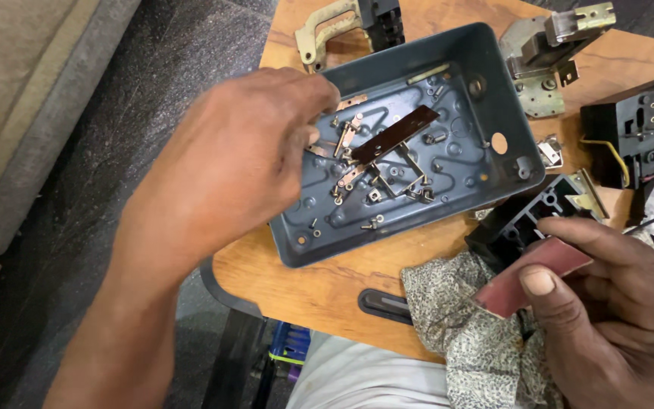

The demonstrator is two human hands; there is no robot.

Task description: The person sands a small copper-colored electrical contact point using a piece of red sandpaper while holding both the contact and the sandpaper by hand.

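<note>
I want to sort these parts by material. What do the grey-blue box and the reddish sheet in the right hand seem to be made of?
Grey-blue box: probably painted sheet metal; thin walls, pressed ribs, even matte coat. Reddish sheet in the right hand: looks like abrasive paper or thin card; flat, dull, thin edge. I cannot tell which.

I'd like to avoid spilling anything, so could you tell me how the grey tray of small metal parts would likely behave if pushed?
The grey tray sits flat on the wooden table with a broad base, so it would probably slide rather than tip. The loose screws and clips inside would likely rattle and shift. The dark flat strip lying across them looks unfixed and could slip.
</note>
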